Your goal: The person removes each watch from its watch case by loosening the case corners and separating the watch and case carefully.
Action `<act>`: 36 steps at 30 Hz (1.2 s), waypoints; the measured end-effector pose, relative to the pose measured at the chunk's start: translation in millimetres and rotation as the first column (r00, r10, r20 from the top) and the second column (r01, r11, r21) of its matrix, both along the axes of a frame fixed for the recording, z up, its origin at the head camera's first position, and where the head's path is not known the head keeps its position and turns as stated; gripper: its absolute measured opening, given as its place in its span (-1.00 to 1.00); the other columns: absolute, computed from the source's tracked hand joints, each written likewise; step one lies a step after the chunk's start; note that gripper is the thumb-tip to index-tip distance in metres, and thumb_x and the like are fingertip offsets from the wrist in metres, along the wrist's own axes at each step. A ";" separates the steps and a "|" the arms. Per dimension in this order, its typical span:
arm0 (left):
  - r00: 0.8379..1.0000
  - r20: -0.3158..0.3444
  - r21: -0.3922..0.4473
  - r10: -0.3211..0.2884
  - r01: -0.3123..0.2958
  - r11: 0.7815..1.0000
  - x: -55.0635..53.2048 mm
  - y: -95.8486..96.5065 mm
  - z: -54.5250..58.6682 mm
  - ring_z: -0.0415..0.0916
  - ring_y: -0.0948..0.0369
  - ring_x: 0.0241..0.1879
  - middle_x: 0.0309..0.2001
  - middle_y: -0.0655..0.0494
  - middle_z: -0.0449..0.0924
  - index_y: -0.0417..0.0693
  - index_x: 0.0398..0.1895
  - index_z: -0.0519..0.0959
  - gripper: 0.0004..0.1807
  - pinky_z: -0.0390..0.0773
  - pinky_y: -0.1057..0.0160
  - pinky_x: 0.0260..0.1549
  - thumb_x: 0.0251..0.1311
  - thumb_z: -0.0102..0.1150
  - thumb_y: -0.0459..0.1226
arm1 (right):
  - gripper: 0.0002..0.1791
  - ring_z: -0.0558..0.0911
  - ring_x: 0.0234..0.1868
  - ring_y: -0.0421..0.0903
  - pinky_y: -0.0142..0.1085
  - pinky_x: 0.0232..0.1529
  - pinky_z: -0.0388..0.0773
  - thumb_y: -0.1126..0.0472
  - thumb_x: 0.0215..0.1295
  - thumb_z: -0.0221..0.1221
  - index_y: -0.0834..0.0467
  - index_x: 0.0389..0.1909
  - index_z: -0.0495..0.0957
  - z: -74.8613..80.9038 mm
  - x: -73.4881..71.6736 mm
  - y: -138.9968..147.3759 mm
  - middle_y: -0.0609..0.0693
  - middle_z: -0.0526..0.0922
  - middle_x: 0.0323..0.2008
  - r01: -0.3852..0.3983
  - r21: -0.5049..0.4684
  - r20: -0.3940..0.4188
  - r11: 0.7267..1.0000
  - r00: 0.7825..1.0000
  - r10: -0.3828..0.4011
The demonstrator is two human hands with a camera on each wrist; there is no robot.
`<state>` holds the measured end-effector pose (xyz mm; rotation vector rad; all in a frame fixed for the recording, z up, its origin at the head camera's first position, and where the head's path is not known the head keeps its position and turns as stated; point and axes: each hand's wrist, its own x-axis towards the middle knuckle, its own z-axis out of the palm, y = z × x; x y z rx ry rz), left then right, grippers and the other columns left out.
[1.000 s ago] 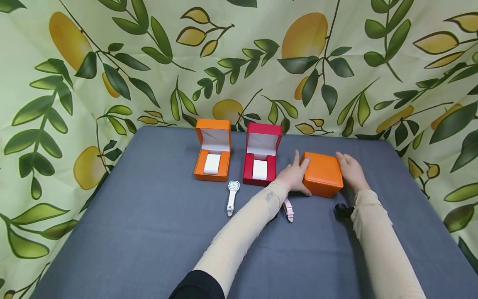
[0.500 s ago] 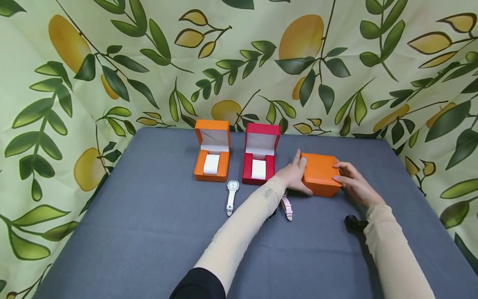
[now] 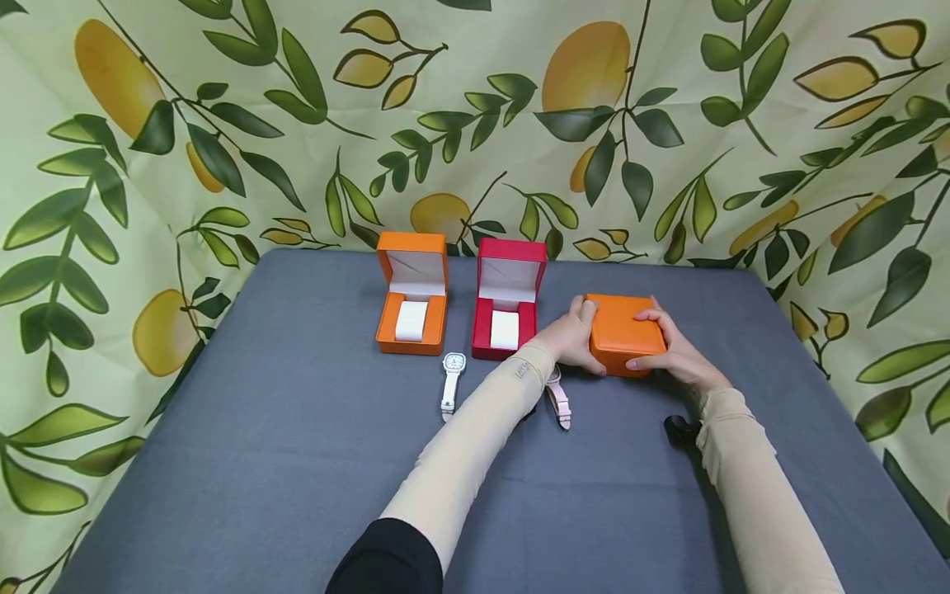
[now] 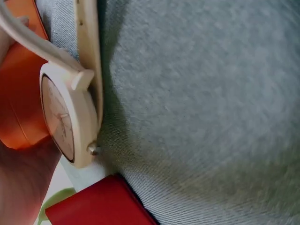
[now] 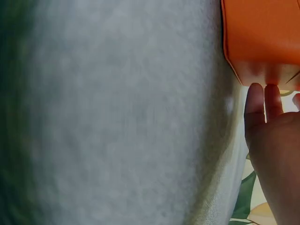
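Note:
A shut orange watch box (image 3: 629, 323) stands at the right of the row in the head view. My left hand (image 3: 571, 337) grips its left side, thumb low at the front. At the right side my right hand (image 3: 679, 355) holds it, thumb against the front and fingers by the top right edge. In the right wrist view, fingertips of the right hand (image 5: 276, 122) touch the box's end wall. A watch with a pale pink strap (image 3: 559, 404) lies under my left wrist, partly hidden; its round watch case (image 4: 70, 112) shows large in the left wrist view.
An open orange watch box (image 3: 387, 330) and an open red watch box (image 3: 482, 334) stand left of my hands, each with a white cushion. A white watch (image 3: 451, 384) lies before them on the grey tablecloth (image 3: 282, 445). A leaf-patterned curtain (image 3: 445, 99) hangs behind.
My right hand drew away from the box's far right side, came over its top right edge, and now has its thumb on the front. My left hand stays at the left side. The head view shifted slightly.

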<state>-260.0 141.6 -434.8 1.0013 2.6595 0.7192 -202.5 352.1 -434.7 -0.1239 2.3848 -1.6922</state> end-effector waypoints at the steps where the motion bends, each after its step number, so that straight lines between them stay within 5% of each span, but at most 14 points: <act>1: 1.000 0.001 0.006 -0.007 0.007 1.000 -0.7 -0.4 -0.4 0.48 0.16 -0.09 0.26 -0.10 0.01 -0.06 0.25 -0.02 0.10 0.44 0.48 -0.02 -0.31 0.49 0.01 | -0.29 -0.42 0.46 0.16 0.24 0.35 -0.45 0.40 -0.07 0.31 -0.11 0.05 0.19 -0.2 -0.3 0.3 -0.14 -0.57 0.47 -0.002 0.005 0.001 1.000 1.000 0.002; 6: 1.000 0.010 0.023 -0.023 0.023 0.999 -2.2 -0.9 -1.6 0.45 0.13 -0.01 0.30 -0.15 -0.03 -0.10 0.26 -0.02 0.09 0.41 0.46 0.06 -0.29 0.48 -0.02 | -0.29 -0.34 0.47 0.14 0.19 0.39 -0.36 0.39 -0.08 0.30 -0.13 0.05 0.19 -1.4 -2.4 1.9 -0.13 -0.53 0.48 0.002 0.003 0.014 1.000 1.000 -0.002; 9: 1.000 0.009 0.029 -0.022 0.021 0.999 -1.3 -0.8 -1.6 0.41 0.10 0.08 0.33 -0.16 -0.04 -0.11 0.28 -0.03 0.09 0.38 0.42 0.14 -0.26 0.47 -0.01 | -0.29 -0.06 0.42 0.09 -0.09 0.39 0.00 0.40 -0.08 0.30 -0.12 0.06 0.21 -2.1 -2.2 1.8 -0.07 -0.38 0.49 0.017 0.005 -0.002 1.000 1.000 -0.017; 14: 0.998 0.056 0.032 0.003 -0.005 0.999 2.3 -1.1 -1.2 0.35 0.10 0.14 0.35 -0.08 -0.03 -0.03 0.37 -0.13 0.17 0.35 0.36 0.19 -0.23 0.45 0.01 | -0.32 0.26 0.13 -0.15 -0.53 0.00 0.28 0.38 -0.06 0.28 -0.10 0.08 0.25 -1.6 -2.2 1.5 -0.04 0.02 0.37 0.046 0.040 -0.061 0.998 0.997 -0.043; 22: 0.996 0.085 0.062 0.036 -0.041 0.997 4.1 -2.3 -1.3 0.33 0.11 0.13 0.29 -0.02 0.05 0.13 0.40 -0.29 0.29 0.40 0.30 0.16 -0.27 0.48 0.02 | -0.46 0.35 -0.01 -0.19 -0.42 -0.04 0.30 0.32 0.05 0.16 -0.09 0.08 0.33 4.2 -10.3 -0.4 -0.27 0.29 0.07 0.077 -0.008 -0.080 0.997 0.994 -0.077; 36: 0.987 0.117 0.019 0.108 -0.111 0.994 7.1 1.1 -1.4 0.34 0.10 0.21 0.35 -0.10 0.06 0.13 0.38 -0.69 0.54 0.39 0.33 0.17 -0.29 0.49 0.02 | -0.37 0.25 0.05 -0.22 -0.18 0.05 0.20 -0.10 0.32 -0.06 -0.10 0.40 0.12 30.1 -26.0 2.0 0.00 0.19 0.28 0.109 0.125 0.027 0.986 0.993 -0.113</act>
